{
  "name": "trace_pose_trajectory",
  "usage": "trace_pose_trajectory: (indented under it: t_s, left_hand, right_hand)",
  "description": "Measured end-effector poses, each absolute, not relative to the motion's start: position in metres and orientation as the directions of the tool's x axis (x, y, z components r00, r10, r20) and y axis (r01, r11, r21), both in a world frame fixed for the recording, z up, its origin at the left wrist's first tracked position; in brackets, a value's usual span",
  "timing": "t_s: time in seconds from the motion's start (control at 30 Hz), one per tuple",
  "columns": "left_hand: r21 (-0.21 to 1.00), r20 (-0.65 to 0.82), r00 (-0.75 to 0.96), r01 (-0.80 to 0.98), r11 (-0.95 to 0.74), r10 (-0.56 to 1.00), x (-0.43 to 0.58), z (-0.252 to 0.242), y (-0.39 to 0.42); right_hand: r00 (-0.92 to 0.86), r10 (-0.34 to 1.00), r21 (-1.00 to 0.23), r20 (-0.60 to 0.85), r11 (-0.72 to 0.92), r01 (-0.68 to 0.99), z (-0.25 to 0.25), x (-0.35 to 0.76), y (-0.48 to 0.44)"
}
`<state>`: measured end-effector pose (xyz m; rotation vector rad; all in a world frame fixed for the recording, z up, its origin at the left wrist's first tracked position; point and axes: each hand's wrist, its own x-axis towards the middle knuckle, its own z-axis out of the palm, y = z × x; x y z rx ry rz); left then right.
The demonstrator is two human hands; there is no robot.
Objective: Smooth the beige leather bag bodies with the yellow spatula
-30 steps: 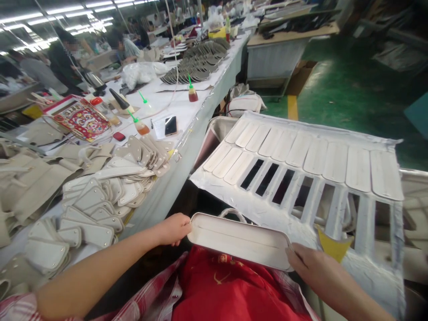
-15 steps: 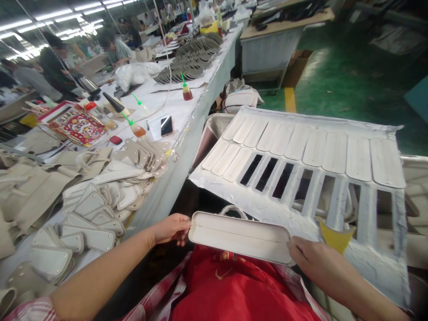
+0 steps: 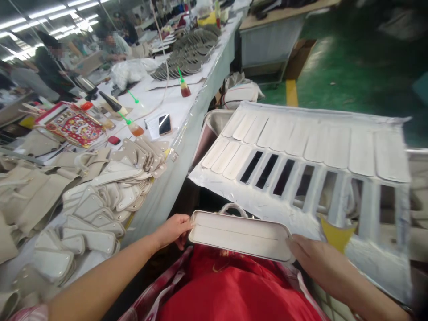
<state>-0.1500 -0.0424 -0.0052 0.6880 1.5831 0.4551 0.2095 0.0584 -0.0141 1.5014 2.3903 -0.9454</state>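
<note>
Item one, hands. Our left hand (image 3: 174, 229) pinches the left end of a long white panel (image 3: 239, 234) between thumb and fingers; our right hand (image 3: 314, 263) grips the right end, fingers closed around the rounded corner. Both are grasping, neither is loose.

Item two, the panel. It lies level across our lap, just above a red cloth (image 3: 234, 290), raised rim up, a faint line running along its length. A white loop (image 3: 230, 207) shows just behind its far edge.

Handling note, as we judge it: an even hold at both ends keeps the piece flat, and fingers kept on the rim stay off the pale face.

Item three, ahead and to the right. A white sheet (image 3: 264, 203) carries rows of pale strips, with several dark open slots in its near row. A yellow scrap (image 3: 336, 236) sits near our right hand.

Item four, to the left. A long table (image 3: 187, 107) holds heaps of beige cut pieces (image 3: 96, 209), a phone (image 3: 164, 124), a green-tipped bottle (image 3: 135, 128) and a red patterned box (image 3: 72, 127). Other people (image 3: 50, 67) work at the far end.
</note>
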Motion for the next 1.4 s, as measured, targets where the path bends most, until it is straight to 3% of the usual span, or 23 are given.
trace_pose_trajectory:
  t_s: [0.1, 0.2, 0.27, 0.33, 0.4, 0.47, 0.57, 0.67, 0.8, 0.9, 1.0, 1.13, 1.4]
  left_hand:
    - [0.671, -0.727, -0.016, 0.2, 0.714, 0.687, -0.152, -0.007, -0.05]
    - [0.663, -0.635, -0.063, 0.467, 0.585, 0.77, -0.151, -0.005, -0.048]
    - [0.65, -0.435, -0.078, 0.663, 0.373, 0.897, -0.136, 0.003, -0.045]
    - [0.645, -0.215, -0.029, 0.746, 0.165, 0.976, -0.105, 0.014, -0.042]
    - [0.654, -0.064, 0.122, 0.755, -0.051, 0.991, -0.063, 0.023, -0.036]
    - [0.62, 0.043, 0.38, 0.715, -0.323, 0.924, -0.023, 0.023, -0.027]
    - [0.446, -0.004, 0.593, 0.722, -0.529, 0.805, 0.016, 0.012, -0.012]
    - [0.34, -0.112, 0.633, 0.749, -0.569, 0.766, 0.025, 0.001, -0.005]
    - [0.318, -0.105, 0.642, 0.745, -0.586, 0.76, 0.021, 0.001, -0.005]
    - [0.328, -0.102, 0.632, 0.751, -0.573, 0.768, 0.019, 0.003, -0.006]
    - [0.351, -0.095, 0.622, 0.751, -0.558, 0.777, 0.018, 0.002, -0.006]
    - [0.374, -0.088, 0.611, 0.753, -0.542, 0.787, 0.018, -0.001, -0.004]
    - [0.421, -0.116, 0.619, 0.739, -0.526, 0.777, 0.017, -0.009, -0.002]
  right_hand:
    - [-0.497, 0.704, -0.511, -0.506, 0.219, 0.831, 0.006, 0.208, 0.054]
    - [-0.509, 0.719, -0.594, -0.472, 0.167, 0.787, 0.02, 0.209, 0.05]
    - [-0.488, 0.736, -0.603, -0.469, 0.136, 0.786, 0.023, 0.209, 0.047]
    - [-0.468, 0.743, -0.579, -0.478, 0.133, 0.804, 0.024, 0.209, 0.044]
    - [-0.452, 0.757, -0.526, -0.472, 0.17, 0.833, 0.021, 0.207, 0.043]
    - [-0.45, 0.775, -0.463, -0.444, 0.232, 0.855, 0.018, 0.205, 0.042]
    - [-0.457, 0.787, -0.371, -0.413, 0.313, 0.874, 0.012, 0.202, 0.042]
    - [-0.454, 0.796, -0.259, -0.401, 0.377, 0.889, 0.01, 0.199, 0.041]
    - [-0.492, 0.778, -0.182, -0.39, 0.459, 0.87, 0.01, 0.196, 0.041]
    - [-0.515, 0.722, -0.44, -0.463, 0.317, 0.84, 0.006, 0.202, 0.045]
    - [-0.526, 0.601, -0.696, -0.601, -0.071, 0.715, -0.004, 0.212, 0.051]
    - [-0.585, 0.485, -0.753, -0.65, -0.513, 0.412, -0.019, 0.223, 0.055]
    - [-0.558, 0.519, -0.76, -0.648, -0.489, 0.428, -0.026, 0.211, 0.06]
